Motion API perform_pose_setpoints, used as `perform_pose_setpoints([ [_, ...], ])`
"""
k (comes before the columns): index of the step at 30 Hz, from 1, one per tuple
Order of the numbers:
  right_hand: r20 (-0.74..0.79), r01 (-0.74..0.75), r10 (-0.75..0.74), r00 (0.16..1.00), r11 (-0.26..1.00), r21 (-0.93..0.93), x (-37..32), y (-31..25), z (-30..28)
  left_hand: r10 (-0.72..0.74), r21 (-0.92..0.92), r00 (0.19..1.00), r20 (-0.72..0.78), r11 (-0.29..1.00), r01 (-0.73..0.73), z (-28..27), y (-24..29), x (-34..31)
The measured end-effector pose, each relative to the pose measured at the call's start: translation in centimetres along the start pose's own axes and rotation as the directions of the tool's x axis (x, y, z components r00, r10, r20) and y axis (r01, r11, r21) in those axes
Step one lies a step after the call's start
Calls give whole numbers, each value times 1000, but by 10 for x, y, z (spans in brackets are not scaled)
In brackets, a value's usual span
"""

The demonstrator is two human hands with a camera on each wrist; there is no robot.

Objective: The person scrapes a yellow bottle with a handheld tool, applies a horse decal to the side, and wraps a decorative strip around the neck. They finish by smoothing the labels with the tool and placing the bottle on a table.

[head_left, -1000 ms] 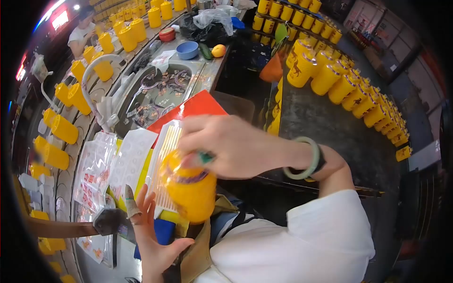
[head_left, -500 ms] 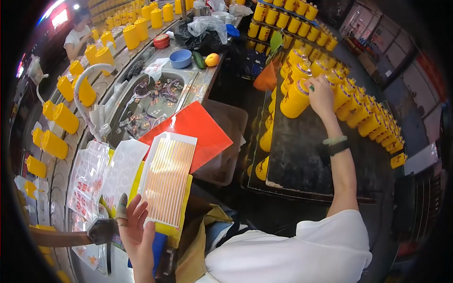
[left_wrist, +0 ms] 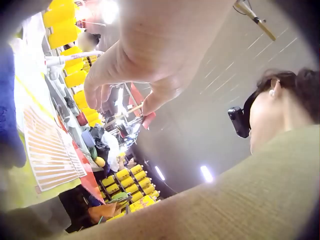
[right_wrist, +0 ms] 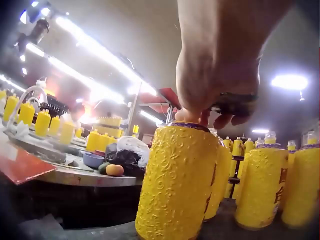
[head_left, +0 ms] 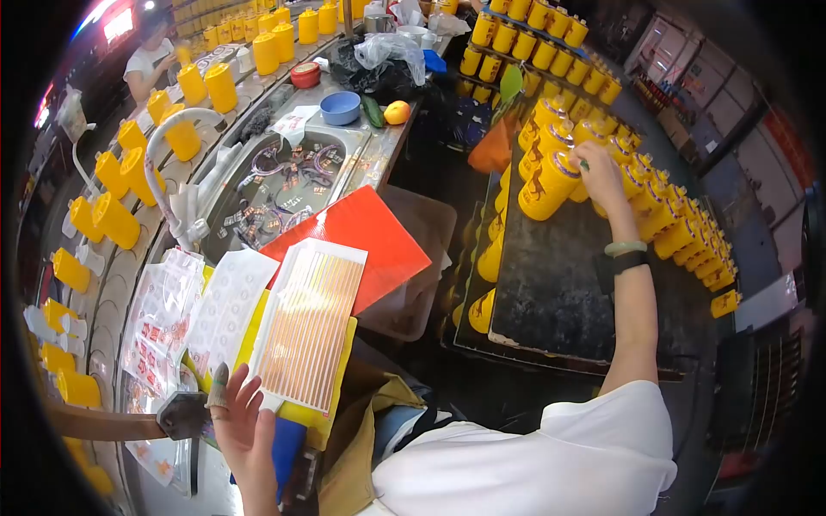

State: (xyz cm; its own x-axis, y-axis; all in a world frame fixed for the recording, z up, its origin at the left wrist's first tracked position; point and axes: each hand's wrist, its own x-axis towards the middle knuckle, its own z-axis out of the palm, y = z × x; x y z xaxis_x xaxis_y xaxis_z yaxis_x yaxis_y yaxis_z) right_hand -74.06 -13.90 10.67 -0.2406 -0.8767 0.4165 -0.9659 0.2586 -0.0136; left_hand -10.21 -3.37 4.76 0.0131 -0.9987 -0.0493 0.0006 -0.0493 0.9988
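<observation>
My right hand grips the neck of a yellow embossed bottle at the near end of the rows on the dark table. A dark animal figure shows on the bottle's side in the head view. In the right wrist view the fingers come down onto the top of this bottle, hiding its neck. My left hand is held with relaxed fingers and nothing in it, by the lower edge of a white sheet of gold strips. One left finger wears a grey cover.
Many yellow bottles stand in rows on the dark table. Left, a red sheet, printed sticker sheets and a sink with small labels in it. A curved conveyor carries more yellow bottles; a person sits beyond.
My right hand has carried the bottle from above the sheets to the dark table on the right. Since half a second ago the bottle has turned, bringing its animal figure into view.
</observation>
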Motion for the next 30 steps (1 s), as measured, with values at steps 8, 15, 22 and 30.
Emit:
perform_pose_setpoints([
  [8,108,-141,133,985,988,63,13,2,-7,2,-20,1000,-16,1000,-2,-11,-10,-7],
  [15,-288,10,-55,956,987,-157,17,-109,-42,-5,-9,995,-102,1000,4,-29,-9,-19],
  [22,-106,473,-523,845,642,603,-49,-321,0,14,-44,986,-167,999,-22,-60,-15,-45],
  [30,-16,408,-781,624,309,859,-99,-455,32,64,124,843,-535,992,3,-219,35,-129],
])
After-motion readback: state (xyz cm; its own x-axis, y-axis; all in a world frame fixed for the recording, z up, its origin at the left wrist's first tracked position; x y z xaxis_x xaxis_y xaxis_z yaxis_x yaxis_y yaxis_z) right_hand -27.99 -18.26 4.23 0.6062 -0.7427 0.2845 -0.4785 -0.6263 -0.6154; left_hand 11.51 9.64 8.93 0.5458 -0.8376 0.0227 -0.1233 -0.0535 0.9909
